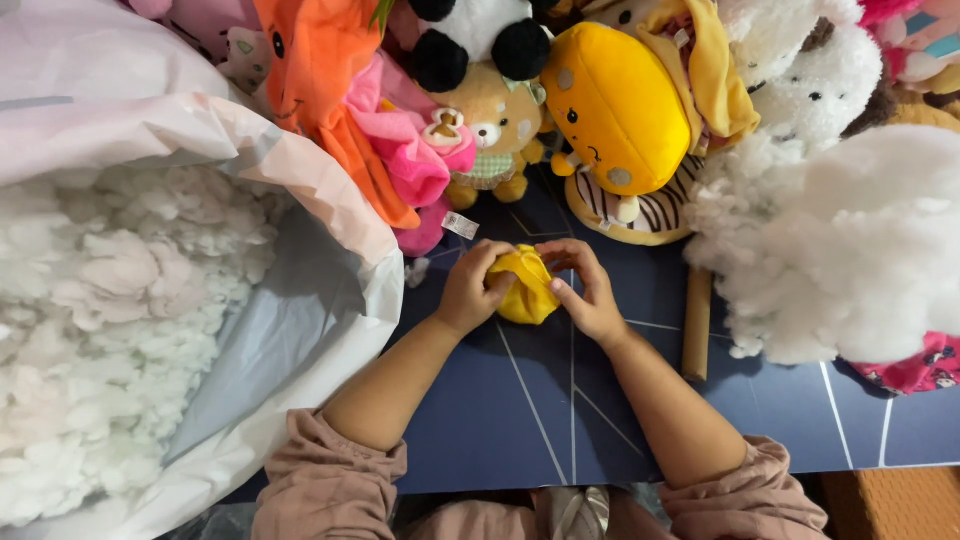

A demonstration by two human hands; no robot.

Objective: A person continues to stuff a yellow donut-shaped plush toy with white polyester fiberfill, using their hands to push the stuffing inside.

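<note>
My left hand (468, 290) and my right hand (590, 295) both grip a small yellow fabric toy skin (527, 288) over the dark blue mat (500, 410). The left fingers pinch its upper left edge. My right thumb presses into its right side while the fingers curl over the top. The yellow piece looks crumpled and partly stuffed. Both forearms are bare, with pinkish sleeves pushed up near the elbows.
A big white plastic bag (290, 340) of white stuffing (90, 330) lies at the left. A loose heap of stuffing (850, 260) sits at the right. Plush toys crowd the far side: an orange one (320, 70), a small bear (492, 130), a yellow one (615, 105). A cardboard tube (697, 325) lies beside the heap.
</note>
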